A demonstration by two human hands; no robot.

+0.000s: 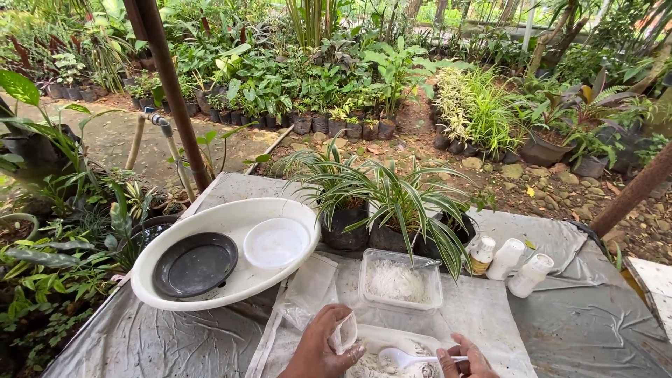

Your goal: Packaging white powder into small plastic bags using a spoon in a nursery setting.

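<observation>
Nursery bench w/ grey sheet (pixel 175 336): our left hand (pixel 323 343) pinches small white pouch (pixel 344 332), fingers curled tight. Right hand (pixel 467 358) fingers closed round white plastic spoon (pixel 409 359), bowl over white powder in near clear tub (pixel 392 353).

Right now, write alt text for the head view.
A left hand pinches a small white bag while the right hand holds a white spoon over white powder on a covered garden table, beside potted striped plants.

Soft daylight, sharp focus (edges bowed)
</observation>
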